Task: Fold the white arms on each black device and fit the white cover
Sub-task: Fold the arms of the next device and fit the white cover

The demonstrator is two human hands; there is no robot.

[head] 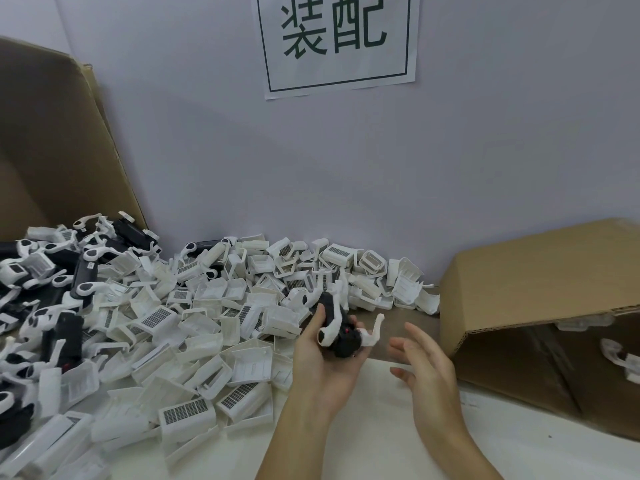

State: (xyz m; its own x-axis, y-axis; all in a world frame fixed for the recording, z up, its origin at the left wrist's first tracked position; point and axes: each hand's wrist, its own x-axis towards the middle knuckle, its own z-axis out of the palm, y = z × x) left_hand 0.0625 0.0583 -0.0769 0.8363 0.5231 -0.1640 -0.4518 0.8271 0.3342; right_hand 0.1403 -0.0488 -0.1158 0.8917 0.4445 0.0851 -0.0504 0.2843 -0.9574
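Observation:
My left hand [320, 362] holds a black device [341, 332] in its palm, thumb along the device's left side. White arms stick out from the device: one [375, 329] curls up to the right, others show at its far end. My right hand [420, 362] hovers just right of the device, fingers spread and relaxed, holding nothing. A big heap of white covers [194, 327] with dark grilles spreads over the table to the left and behind. More black devices with white arms [83, 275] lie piled at the far left.
A cardboard box [540, 299] lies on its side at the right, its opening facing me, with finished white pieces inside. A tall cardboard sheet [52, 143] leans at the back left. A paper sign [336, 39] hangs on the wall. The white tabletop [374, 427] shows beneath my forearms.

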